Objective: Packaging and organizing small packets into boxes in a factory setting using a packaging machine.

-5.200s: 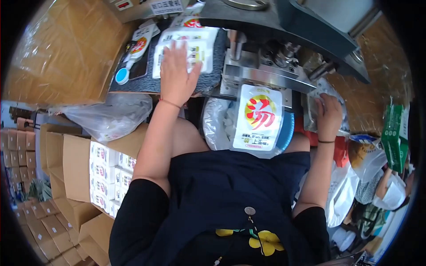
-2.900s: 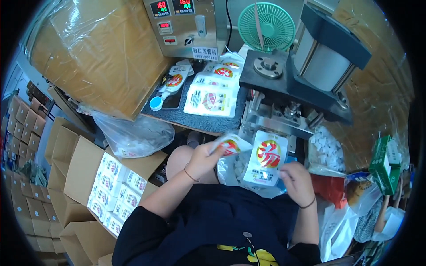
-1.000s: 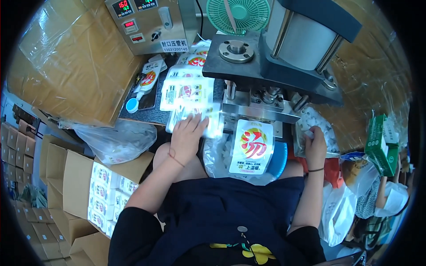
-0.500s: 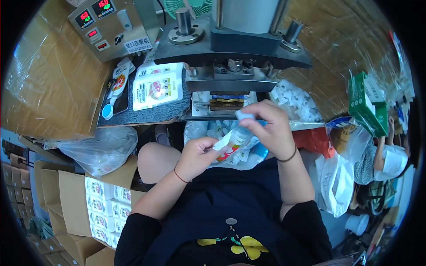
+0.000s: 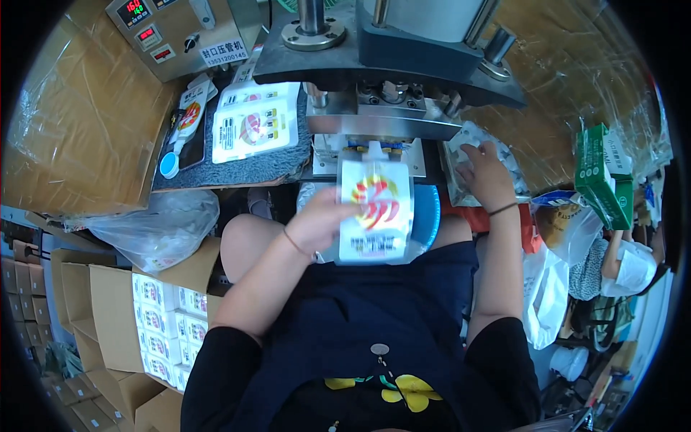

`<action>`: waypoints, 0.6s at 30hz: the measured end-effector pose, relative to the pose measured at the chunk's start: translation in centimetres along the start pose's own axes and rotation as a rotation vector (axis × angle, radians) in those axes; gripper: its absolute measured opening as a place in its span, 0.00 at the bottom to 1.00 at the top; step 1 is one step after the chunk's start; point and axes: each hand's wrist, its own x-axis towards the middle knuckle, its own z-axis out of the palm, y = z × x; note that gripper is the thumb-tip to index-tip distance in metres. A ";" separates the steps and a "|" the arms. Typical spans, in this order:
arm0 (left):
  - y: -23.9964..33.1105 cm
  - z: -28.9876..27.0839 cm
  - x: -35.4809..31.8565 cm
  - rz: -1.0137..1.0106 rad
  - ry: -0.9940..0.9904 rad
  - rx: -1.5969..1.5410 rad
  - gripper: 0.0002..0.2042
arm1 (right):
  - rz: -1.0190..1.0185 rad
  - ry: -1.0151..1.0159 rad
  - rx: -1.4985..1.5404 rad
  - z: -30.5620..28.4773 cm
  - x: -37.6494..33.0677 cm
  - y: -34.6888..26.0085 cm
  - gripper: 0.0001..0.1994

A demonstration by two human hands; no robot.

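Note:
My left hand [image 5: 322, 219] is closed on the left edge of a white spout pouch [image 5: 373, 248] with a round red and yellow print. The pouch hangs slightly blurred in front of my lap, printed face toward me. Its pale spout [image 5: 374, 152] points away from me, at the lower jaw of the press machine [image 5: 392, 126]; whether it touches the jaw I cannot tell. To the right, my right hand [image 5: 489, 176] reaches over a heap of small white plastic spouts [image 5: 515, 176], its fingers bent and apart. Nothing shows between them.
Flat printed pouches [image 5: 255, 129] lie on a grey mat [image 5: 230, 173] at left, beside a capped pouch [image 5: 188, 119]. A control box [image 5: 187, 43] stands behind. A blue tub [image 5: 432, 216] is below the press. An open carton [image 5: 108, 324] holds packed pouches; a green box [image 5: 601, 169] stands right.
The pouch has gone from tilted over the tub to flat-facing, its spout toward the press. My right hand has left the pouch top and moved right to the spout heap. The view has shifted slightly.

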 end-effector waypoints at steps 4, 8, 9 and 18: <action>1.5 0.3 2.1 0.002 -0.030 0.004 0.13 | 0.015 0.028 0.023 3.1 -0.2 2.4 0.17; 0.4 -2.5 1.9 0.378 0.197 0.283 0.21 | -0.031 0.126 0.042 6.2 -0.9 3.7 0.13; 1.7 -4.1 1.3 0.497 0.377 0.444 0.22 | 0.019 0.026 0.063 5.8 -1.0 2.8 0.11; 3.3 -11.7 -3.0 0.800 0.516 2.166 0.22 | 0.041 0.258 0.382 5.1 -1.6 3.8 0.13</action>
